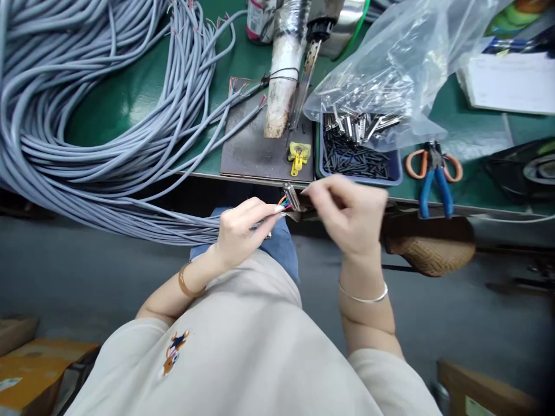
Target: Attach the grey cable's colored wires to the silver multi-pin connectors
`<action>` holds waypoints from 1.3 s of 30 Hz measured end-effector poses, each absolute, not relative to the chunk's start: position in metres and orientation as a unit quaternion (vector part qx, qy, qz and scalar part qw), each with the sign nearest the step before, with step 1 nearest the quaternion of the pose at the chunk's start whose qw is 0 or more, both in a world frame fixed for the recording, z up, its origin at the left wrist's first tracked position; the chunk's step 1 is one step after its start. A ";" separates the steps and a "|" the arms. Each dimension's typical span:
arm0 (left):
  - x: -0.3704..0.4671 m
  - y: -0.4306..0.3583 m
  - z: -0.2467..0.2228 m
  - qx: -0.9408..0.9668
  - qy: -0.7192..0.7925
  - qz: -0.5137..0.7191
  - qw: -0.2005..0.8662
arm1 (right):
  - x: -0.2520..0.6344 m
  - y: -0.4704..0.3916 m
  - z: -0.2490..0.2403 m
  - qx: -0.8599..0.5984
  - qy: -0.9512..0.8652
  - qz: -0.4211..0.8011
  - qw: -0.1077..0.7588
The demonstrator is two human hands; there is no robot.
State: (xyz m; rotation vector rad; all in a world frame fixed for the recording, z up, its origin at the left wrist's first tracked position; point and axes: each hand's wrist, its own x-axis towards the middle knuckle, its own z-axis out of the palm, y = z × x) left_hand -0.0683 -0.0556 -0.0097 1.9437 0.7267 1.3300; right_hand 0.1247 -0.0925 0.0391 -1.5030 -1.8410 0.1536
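My left hand (245,228) pinches the coloured wires behind a metal multi-pin connector (292,197), which sticks up past its fingertips in front of the table edge. My right hand (349,211) is just right of the connector, its thumb and forefinger pressed together; whatever is between them is too small and blurred to name. Grey cables (173,222) run from the left towards my left hand. Near the board's front edge lies a yellow clip-like piece (299,159). A blue bin (394,173) of small black sleeves stands behind my right hand.
A clear plastic bag (390,63) with metal connectors rests over the bin. Pliers (435,179) lie to its right. A white-wrapped tube (284,75) and a soldering iron (306,81) point down over the dark board (247,150). Paper (515,81) sits back right; a brown stool (433,254) stands below.
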 end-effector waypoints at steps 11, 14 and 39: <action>-0.074 -0.048 0.028 0.705 -0.012 0.135 0.696 | 0.237 -0.055 0.042 -0.672 -0.609 0.015 0.421; -0.079 -0.033 0.002 0.488 0.113 0.209 0.840 | 0.238 -0.050 0.033 -0.650 -0.617 0.098 0.433; -0.056 0.008 0.048 0.679 0.025 0.112 0.725 | 0.191 -0.073 0.017 -0.483 -0.747 0.114 0.443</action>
